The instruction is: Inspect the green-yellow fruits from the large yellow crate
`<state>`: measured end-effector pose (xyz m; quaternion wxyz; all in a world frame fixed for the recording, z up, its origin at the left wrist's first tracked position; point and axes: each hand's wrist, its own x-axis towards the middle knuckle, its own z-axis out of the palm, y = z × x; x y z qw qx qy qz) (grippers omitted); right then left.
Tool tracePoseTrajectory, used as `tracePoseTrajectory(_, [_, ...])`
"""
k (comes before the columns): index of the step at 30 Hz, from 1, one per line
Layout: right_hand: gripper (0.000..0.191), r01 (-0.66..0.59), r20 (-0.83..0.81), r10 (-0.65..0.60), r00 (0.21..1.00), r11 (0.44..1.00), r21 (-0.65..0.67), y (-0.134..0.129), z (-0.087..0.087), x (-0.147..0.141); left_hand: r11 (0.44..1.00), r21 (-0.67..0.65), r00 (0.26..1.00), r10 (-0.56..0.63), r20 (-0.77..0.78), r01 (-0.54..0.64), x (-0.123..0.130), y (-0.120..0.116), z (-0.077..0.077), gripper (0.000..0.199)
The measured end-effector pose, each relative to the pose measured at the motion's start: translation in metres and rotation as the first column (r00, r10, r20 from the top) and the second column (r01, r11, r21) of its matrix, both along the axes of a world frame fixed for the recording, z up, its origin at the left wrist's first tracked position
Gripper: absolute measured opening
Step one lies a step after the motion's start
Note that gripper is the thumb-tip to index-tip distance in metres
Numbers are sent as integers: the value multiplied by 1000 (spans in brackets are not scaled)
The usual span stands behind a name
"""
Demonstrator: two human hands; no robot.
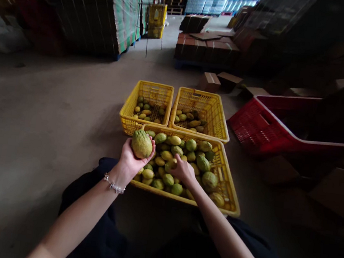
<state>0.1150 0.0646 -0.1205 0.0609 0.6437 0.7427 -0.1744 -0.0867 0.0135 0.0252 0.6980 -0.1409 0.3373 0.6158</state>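
Note:
My left hand is turned palm up and cradles a large, bumpy, yellow-green citron, its fingers curled round the right side. It is above the left edge of the near yellow crate. Inside that crate lie many green and yellow citrons, such as a big round one at the right. My right hand reaches down among them, thumb and fingers closed on a yellow-green citron. Part of that fruit is hidden by the fingers.
Behind stand two more yellow crates, a left one and a right one, each with some fruit at the bottom. A tilted red crate is to the right beside cardboard boxes. Wrapped pallet stacks stand further back.

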Motion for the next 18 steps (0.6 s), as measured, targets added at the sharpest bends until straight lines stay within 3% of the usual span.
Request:
tracePoseTrajectory(1, [53, 50, -100, -45, 994, 998, 43, 2, 14, 0, 1000, 4, 1000, 2, 13, -2, 1, 0, 1, 33])
tracePoseTrajectory(2, [51, 168, -341, -132, 931, 983, 78, 2, 30, 1, 1000, 11, 1000, -3, 25, 2, 3, -1, 1, 34])
tracePoseTrajectory(4, [49, 360, -771, -253, 585, 932, -32, -4, 63, 6, 999, 36, 998, -26, 50, 24, 7, -2, 3, 34])
tracePoseTrajectory(5, [51, 368, -885, -242, 397, 926, -88, -10, 78, 8, 998, 50, 997, -47, 62, 44, 10, -3, 3, 34])
tracePoseTrajectory(7, [59, 345, -977, -172, 126, 931, -119, -25, 102, 13, 993, 70, 992, -103, 74, 98, 18, -4, 2, 35])
tracePoseTrajectory(8, [61, 327, -988, -146, 51, 937, -122, -33, 109, 14, 989, 73, 989, -131, 75, 126, 22, -4, 1, 36])
tracePoseTrajectory(11, [62, 263, -988, -153, -38, 952, -157, -54, 112, 13, 982, 57, 981, -184, 64, 180, 38, -5, -3, 36])
tracePoseTrajectory(15, [60, 235, -979, -187, -84, 951, -202, -66, 96, 11, 983, 13, 982, -184, 44, 184, 58, -5, -4, 37])
tracePoseTrajectory(18, [59, 231, -976, -190, -103, 950, -209, -71, 95, 14, 986, -19, 984, -166, 62, 168, 68, -5, -1, 39])
